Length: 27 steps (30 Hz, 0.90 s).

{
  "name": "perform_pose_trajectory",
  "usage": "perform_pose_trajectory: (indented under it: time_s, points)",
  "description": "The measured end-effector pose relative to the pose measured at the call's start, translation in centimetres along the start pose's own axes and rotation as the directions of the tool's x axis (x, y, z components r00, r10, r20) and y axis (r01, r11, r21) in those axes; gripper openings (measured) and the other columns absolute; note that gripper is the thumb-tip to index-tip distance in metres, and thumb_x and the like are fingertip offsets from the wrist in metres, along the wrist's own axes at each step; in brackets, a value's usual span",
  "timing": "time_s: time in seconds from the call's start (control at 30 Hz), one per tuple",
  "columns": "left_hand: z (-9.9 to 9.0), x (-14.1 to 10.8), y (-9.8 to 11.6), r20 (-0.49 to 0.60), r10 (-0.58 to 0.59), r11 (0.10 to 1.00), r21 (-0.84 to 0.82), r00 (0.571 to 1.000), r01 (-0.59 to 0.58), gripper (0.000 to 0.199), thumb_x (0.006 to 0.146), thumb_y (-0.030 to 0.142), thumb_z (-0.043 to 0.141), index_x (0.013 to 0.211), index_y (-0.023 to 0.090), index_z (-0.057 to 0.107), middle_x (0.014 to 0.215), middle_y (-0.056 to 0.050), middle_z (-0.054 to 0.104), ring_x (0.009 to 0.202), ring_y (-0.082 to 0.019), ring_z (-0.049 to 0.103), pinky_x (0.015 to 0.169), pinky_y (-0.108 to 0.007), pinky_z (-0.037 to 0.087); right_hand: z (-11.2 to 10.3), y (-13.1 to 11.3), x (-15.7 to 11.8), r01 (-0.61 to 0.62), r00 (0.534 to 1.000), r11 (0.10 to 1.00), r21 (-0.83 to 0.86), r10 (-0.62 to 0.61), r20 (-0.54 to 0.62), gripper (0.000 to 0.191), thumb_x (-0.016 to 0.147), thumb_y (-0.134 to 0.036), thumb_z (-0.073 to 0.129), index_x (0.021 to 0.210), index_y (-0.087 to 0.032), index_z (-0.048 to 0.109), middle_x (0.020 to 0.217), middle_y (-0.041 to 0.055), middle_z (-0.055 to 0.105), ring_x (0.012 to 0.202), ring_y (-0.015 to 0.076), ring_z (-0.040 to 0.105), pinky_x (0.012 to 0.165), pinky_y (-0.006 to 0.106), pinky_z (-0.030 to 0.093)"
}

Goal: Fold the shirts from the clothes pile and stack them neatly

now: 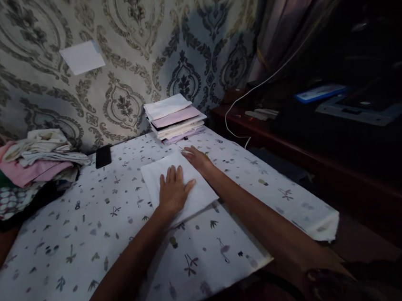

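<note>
A white cloth (201, 191), folded into a flat square, lies on the patterned table cover. Pressed flat on its middle is my left hand (173, 191), fingers spread and holding nothing. My right hand (197, 158) is at the cloth's far right corner, its fingers bent together around the edge. Just beyond that hand stands a stack of folded cloths (176, 117) in white, pink and pale lilac, close to the wall.
To the left is a heap of crumpled clothes (40, 160), with a black phone (103, 156) beside it. A white cable (231, 111) hangs by the dark wooden furniture (295, 159) at right. The patterned table cover (98, 238) reaches the near edge.
</note>
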<state>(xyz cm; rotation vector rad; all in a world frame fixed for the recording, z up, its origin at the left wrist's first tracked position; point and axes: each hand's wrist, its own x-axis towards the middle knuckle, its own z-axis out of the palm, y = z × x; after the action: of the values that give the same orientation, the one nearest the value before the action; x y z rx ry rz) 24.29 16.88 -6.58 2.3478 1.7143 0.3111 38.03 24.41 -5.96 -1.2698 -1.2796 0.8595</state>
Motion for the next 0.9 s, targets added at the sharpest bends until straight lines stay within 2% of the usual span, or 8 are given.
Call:
perform_pose_trajectory:
  time_s: [0.13,0.2,0.27,0.37,0.47,0.57,0.77,0.9]
  points:
    - [-0.4,0.6,-1.7,-0.098,0.087,0.987,-0.130,0.991,-0.099,0.055,0.101,0.046,0.040,0.142,0.011,0.049,0.155,-0.021,0.044,0.147,-0.033,0.036,0.121,-0.052,0.027,-0.3,-0.7,0.0,0.114,0.990,0.965,-0.237,-0.090,0.108,0.038,0.101,-0.032,0.044,0.132,-0.020,0.061,0.136,0.0109,0.062,0.125,0.0275,0.057,0.108,0.049,0.045]
    - [-1.7,1.6,-4.0,-0.217,0.099,0.975,-0.175,0.971,-0.139,0.045,0.100,0.036,0.040,0.135,0.011,0.055,0.148,-0.019,0.052,0.141,-0.031,0.044,0.120,-0.046,0.031,0.5,-1.1,-0.1,0.271,0.946,0.860,-0.433,-0.154,0.287,0.043,0.100,-0.027,0.037,0.135,-0.019,0.061,0.142,0.0095,0.060,0.135,0.0253,0.051,0.115,0.045,0.038]
    - [-3.5,3.1,-7.2,-0.293,0.008,0.976,-0.206,0.956,-0.071,0.042,0.096,0.026,0.043,0.134,0.011,0.055,0.145,-0.019,0.054,0.140,-0.030,0.044,0.120,-0.047,0.030,1.8,-1.4,-0.5,0.369,0.896,0.724,-0.583,-0.111,0.430,0.047,0.099,-0.025,0.035,0.139,-0.015,0.058,0.148,0.0115,0.054,0.142,0.0233,0.043,0.119,0.041,0.032]
    - [-5.7,5.4,-12.0,-0.200,-0.175,0.942,-0.318,0.964,0.105,0.043,0.091,0.023,0.049,0.133,0.012,0.055,0.126,-0.017,0.066,0.122,-0.029,0.058,0.108,-0.045,0.042,3.8,-1.0,-1.1,0.394,0.874,0.562,-0.727,0.014,0.485,0.050,0.103,-0.030,0.032,0.146,-0.010,0.049,0.157,0.0159,0.043,0.149,0.0251,0.031,0.121,0.044,0.025]
    - [-6.5,6.9,-15.2,-0.074,-0.180,0.911,-0.390,0.981,0.137,0.042,0.092,0.026,0.046,0.130,0.011,0.057,0.098,-0.010,0.073,0.081,-0.021,0.067,0.078,-0.034,0.054,4.6,-0.4,-1.7,0.383,0.876,0.476,-0.792,0.085,0.475,0.055,0.105,-0.039,0.030,0.152,-0.011,0.040,0.162,0.0159,0.032,0.152,0.0270,0.023,0.122,0.050,0.019]
    - [-6.2,7.8,-16.3,-0.007,-0.112,0.890,-0.446,0.994,0.097,0.042,0.090,0.030,0.046,0.124,0.011,0.062,0.091,-0.007,0.073,0.068,-0.017,0.062,0.066,-0.028,0.050,4.7,-0.2,-2.0,0.383,0.877,0.443,-0.811,0.102,0.470,0.058,0.106,-0.042,0.029,0.154,-0.011,0.037,0.164,0.0156,0.029,0.154,0.0266,0.018,0.123,0.050,0.016]
    - [-5.5,9.5,-16.2,0.064,0.088,0.860,-0.508,0.994,-0.044,0.036,0.084,0.032,0.051,0.106,0.012,0.071,0.099,-0.007,0.074,0.087,-0.018,0.065,0.079,-0.026,0.049,4.7,-0.1,-2.0,0.404,0.873,0.410,-0.818,0.096,0.478,0.059,0.106,-0.044,0.027,0.155,-0.013,0.036,0.164,0.0150,0.029,0.154,0.0275,0.019,0.123,0.051,0.018]
    - [-5.5,9.5,-16.6,0.067,0.152,0.880,-0.464,0.986,-0.104,0.031,0.083,0.031,0.051,0.099,0.014,0.072,0.098,-0.007,0.075,0.087,-0.019,0.064,0.079,-0.026,0.047,4.8,0.3,-1.9,0.418,0.870,0.388,-0.821,0.089,0.485,0.059,0.106,-0.044,0.027,0.155,-0.013,0.036,0.163,0.0150,0.030,0.153,0.0276,0.020,0.123,0.051,0.019]
